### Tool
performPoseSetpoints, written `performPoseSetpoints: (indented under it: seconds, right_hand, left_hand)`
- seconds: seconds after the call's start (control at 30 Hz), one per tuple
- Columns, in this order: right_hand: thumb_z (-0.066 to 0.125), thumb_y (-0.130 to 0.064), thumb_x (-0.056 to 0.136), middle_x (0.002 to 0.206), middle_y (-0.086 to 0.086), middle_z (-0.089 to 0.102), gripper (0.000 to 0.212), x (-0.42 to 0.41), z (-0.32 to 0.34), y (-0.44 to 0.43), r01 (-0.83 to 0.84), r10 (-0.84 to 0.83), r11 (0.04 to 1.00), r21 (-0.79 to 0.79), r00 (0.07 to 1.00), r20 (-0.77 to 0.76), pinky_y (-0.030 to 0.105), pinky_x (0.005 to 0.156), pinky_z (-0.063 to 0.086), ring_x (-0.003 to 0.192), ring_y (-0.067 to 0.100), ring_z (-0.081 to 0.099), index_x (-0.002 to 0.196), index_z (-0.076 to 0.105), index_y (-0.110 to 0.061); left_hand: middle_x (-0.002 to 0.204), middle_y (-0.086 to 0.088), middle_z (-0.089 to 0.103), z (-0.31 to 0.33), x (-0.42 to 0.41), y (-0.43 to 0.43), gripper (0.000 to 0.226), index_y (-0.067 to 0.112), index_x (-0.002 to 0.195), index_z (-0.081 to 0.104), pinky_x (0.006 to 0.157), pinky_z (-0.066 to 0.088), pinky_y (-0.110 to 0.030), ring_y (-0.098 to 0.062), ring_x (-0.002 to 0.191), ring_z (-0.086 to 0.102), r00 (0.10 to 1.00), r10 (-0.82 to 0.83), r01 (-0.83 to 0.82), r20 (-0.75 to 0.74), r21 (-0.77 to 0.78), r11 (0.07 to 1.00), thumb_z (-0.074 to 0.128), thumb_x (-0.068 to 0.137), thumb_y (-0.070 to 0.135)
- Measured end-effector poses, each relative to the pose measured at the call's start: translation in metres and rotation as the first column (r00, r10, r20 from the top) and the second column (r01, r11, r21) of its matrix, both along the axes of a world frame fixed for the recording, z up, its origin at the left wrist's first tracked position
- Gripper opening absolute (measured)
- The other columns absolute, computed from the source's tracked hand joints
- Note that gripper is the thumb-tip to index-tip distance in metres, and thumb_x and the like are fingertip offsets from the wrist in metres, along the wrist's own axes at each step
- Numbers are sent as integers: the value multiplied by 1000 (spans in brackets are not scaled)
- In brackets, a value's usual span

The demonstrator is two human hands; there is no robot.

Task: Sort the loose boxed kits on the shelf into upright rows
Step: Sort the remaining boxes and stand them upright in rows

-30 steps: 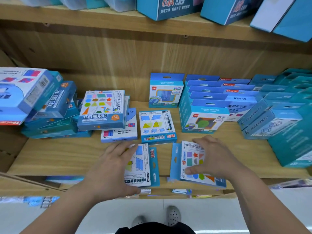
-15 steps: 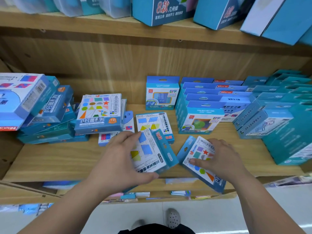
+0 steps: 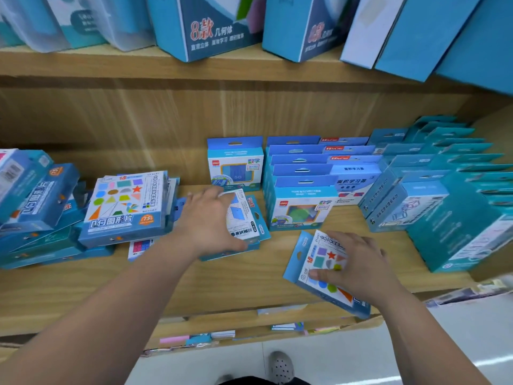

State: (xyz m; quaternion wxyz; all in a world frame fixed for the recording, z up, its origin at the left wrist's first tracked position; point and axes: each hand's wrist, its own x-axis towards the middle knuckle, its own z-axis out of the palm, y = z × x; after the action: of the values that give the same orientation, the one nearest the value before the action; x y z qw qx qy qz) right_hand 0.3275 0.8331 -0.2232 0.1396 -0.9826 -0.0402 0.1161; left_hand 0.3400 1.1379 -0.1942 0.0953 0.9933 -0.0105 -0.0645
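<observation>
My left hand [image 3: 208,220] grips a flat white-and-blue kit [image 3: 245,218] printed with blue four-sided shapes, thumb at its near edge and fingers over its far edge. This kit lies on top of another flat blue kit [image 3: 230,252] in the middle of the wooden shelf [image 3: 222,282]. My right hand [image 3: 358,269] rests with spread fingers on a coloured-shapes kit [image 3: 316,259], which lies flat and skewed at the shelf's front edge, one corner overhanging. Behind stand an upright single box [image 3: 236,168] and an upright row of blue boxes [image 3: 301,204].
A leaning pile of flat kits [image 3: 122,209] fills the left of the shelf. Teal boxes in rows [image 3: 416,201] crowd the right side. Larger boxes [image 3: 205,26] stand on the shelf above. Bare wood shows along the front left.
My left hand has carried its kit away from the front edge and set it on the flat kit farther back. My right hand stays on the shapes kit, which has turned askew.
</observation>
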Motion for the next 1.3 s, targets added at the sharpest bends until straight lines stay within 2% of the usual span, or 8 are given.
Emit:
performPoseSetpoints:
  seconds: [0.17,0.3,0.43,0.67,0.97,1.1,1.2,1.3]
  right_hand:
    - [67,-90,43,141,-20,40,119,2,-4,-8,-99,102,992,78,994,-30,41,113,24,133,15,30,147,27,-46]
    - [75,-84,34,147,-24,20,139,3,2,-20,-286,291,957,55,947,-133,33,117,6,138,8,15,151,9,-49]
    - [81,-73,42,144,-21,21,133,5,1,-22,-306,310,951,46,942,-126,31,113,13,134,8,20,149,4,-52]
    - [75,-71,47,144,-21,22,124,5,4,-42,-324,325,946,33,940,-105,31,113,19,132,6,22,148,8,-52]
    - [78,-67,52,140,-36,7,115,7,6,-25,-480,483,876,51,871,-88,36,121,2,138,-1,6,148,14,-57]
    - [74,-78,48,142,-38,4,117,7,4,-8,-525,528,849,54,845,-88,38,122,-4,139,-3,2,147,17,-59]
    - [57,-96,48,139,-33,27,104,8,4,1,-501,495,861,84,865,77,37,118,18,136,-1,22,141,42,-52]
    - [52,-86,69,121,-20,57,75,7,5,18,-429,344,862,270,887,308,28,96,42,114,4,50,123,65,-36]
  left_hand:
    - [164,-6,13,-3,19,12,150,38,155,3,121,12,-52,-29,150,10,987,-41,43,-157,8,999,66,31,92]
    - [144,-5,41,-8,27,12,151,42,152,-7,110,28,-48,-30,137,32,976,-34,49,-217,65,997,62,28,94]
    - [131,-4,45,-10,26,10,148,43,152,-9,104,32,-46,-29,128,39,978,-29,45,-208,73,996,62,32,93]
    - [132,-3,43,-9,-16,-14,146,41,153,-10,108,33,-48,-29,129,38,981,-58,72,-185,65,995,62,36,91]
    - [130,6,37,-3,-56,-19,144,44,151,-13,110,28,-40,-20,125,35,956,-180,196,-233,48,980,66,40,88]
    - [147,5,28,-2,-69,-14,146,44,151,-17,120,16,-42,-21,139,23,963,-164,169,-216,5,986,68,41,88]
    - [161,13,13,13,-78,-10,137,42,155,-4,122,10,-32,-12,148,11,980,-146,123,-135,-169,978,71,49,85]
    - [147,9,44,24,-84,7,93,33,148,40,114,34,-30,-12,135,40,978,-14,68,207,-258,964,63,69,78]
